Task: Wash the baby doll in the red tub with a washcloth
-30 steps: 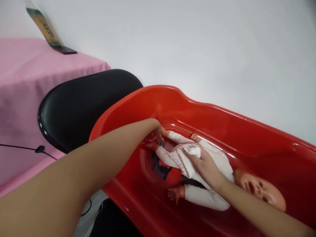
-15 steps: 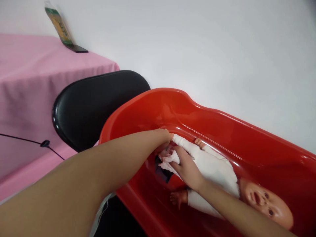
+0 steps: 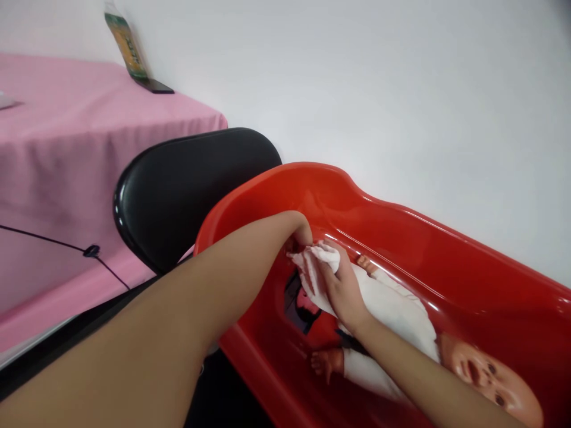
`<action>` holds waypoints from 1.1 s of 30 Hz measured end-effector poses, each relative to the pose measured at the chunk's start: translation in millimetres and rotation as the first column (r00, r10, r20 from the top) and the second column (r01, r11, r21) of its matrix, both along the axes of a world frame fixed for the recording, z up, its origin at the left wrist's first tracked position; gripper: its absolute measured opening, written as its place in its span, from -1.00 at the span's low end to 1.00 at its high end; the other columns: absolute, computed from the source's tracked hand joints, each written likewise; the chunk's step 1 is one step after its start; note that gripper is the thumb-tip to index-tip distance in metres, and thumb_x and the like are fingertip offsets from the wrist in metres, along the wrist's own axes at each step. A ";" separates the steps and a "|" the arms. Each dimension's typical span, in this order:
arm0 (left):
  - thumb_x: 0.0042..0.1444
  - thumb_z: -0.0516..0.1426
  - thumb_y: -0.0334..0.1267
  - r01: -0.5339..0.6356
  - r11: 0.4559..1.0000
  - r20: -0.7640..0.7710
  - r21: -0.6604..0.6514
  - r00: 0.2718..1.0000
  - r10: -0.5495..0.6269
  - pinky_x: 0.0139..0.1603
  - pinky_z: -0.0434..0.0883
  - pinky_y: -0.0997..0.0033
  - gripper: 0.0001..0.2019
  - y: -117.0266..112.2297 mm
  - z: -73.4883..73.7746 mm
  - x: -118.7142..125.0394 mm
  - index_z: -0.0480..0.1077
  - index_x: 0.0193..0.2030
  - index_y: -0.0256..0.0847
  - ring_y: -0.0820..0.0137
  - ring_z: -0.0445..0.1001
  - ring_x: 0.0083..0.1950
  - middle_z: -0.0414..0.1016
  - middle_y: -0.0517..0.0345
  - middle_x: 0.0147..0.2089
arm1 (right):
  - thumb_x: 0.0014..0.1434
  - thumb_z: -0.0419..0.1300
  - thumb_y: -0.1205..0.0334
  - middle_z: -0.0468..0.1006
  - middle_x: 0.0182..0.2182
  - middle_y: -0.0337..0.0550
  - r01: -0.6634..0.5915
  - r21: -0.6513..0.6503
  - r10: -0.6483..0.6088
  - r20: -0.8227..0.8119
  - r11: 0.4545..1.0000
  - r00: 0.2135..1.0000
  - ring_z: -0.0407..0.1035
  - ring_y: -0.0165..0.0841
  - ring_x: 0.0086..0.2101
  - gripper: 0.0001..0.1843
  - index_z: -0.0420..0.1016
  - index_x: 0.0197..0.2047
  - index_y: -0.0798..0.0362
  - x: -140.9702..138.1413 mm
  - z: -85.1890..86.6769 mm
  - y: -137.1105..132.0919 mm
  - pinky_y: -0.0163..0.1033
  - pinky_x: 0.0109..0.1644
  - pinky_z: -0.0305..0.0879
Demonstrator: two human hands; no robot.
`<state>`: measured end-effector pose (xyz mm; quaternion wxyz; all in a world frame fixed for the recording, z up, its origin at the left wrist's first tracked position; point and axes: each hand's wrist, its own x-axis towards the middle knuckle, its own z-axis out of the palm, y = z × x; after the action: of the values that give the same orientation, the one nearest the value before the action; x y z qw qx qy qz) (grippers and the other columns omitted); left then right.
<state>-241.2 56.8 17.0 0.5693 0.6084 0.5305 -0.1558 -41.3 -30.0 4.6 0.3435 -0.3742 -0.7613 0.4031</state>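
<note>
A doll in white clothes [image 3: 395,312] lies on its back in a red plastic tub [image 3: 401,217], head [image 3: 495,371] toward the lower right. My left hand [image 3: 300,233] reaches over the rim to the doll's leg end with its fingers curled down there, partly hidden by the cloth. My right hand [image 3: 343,288] is closed on a bunched white cloth [image 3: 312,264] and presses it against the doll's legs, touching my left hand. One doll hand [image 3: 325,360] lies near the tub's front wall.
A black chair seat [image 3: 178,184] stands left of the tub. Behind it is a table with a pink cloth [image 3: 66,119], carrying a green and yellow packet [image 3: 127,44] propped on a black phone [image 3: 157,87]. A black cable [image 3: 91,251] crosses the cloth. A white wall is behind.
My right hand has slid the white cloth from the doll's belly down to its legs, up against my left hand. The view has shifted a little to the left.
</note>
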 end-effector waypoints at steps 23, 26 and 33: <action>0.31 -0.08 0.34 -0.350 0.937 -0.015 -0.009 0.937 0.350 -0.10 0.59 0.14 -0.20 -15.2 26.6 11.4 0.21 0.37 -0.35 0.06 0.60 -0.02 0.59 -0.29 0.09 | 0.36 0.06 0.45 0.63 -0.06 0.02 -0.539 0.475 0.354 0.426 0.695 0.832 0.43 -0.11 0.05 -0.70 0.62 -0.09 0.04 -43.6 -12.5 30.6 0.08 0.21 0.42; 0.33 -0.05 0.28 -0.296 0.955 -0.022 0.009 0.955 0.296 -0.10 0.57 0.16 -0.30 -16.0 28.6 11.2 0.34 0.22 -0.38 0.13 0.57 -0.11 0.61 -0.21 -0.02 | 0.39 0.00 0.44 0.65 -0.09 -0.03 -0.525 0.470 0.409 0.332 0.709 0.850 0.47 -0.15 0.03 -0.64 0.62 -0.13 0.00 -40.0 -10.3 32.5 0.05 0.17 0.43; 0.32 -0.02 0.23 -0.231 0.968 0.095 -0.099 0.966 0.240 -0.12 0.56 0.09 -0.45 -10.5 21.2 10.3 0.45 0.02 -0.24 0.09 0.56 -0.13 0.64 -0.12 -0.15 | 0.39 0.08 0.36 0.55 0.14 0.01 -0.532 0.455 0.352 0.424 0.714 0.834 0.37 -0.11 0.20 -0.67 0.53 0.13 -0.02 -22.1 -6.5 30.3 0.13 0.28 0.36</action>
<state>-230.9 46.3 38.2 0.6372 0.5230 0.5608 -0.0773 -63.4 0.3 -2.0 0.2062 -0.1200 -0.9558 0.1719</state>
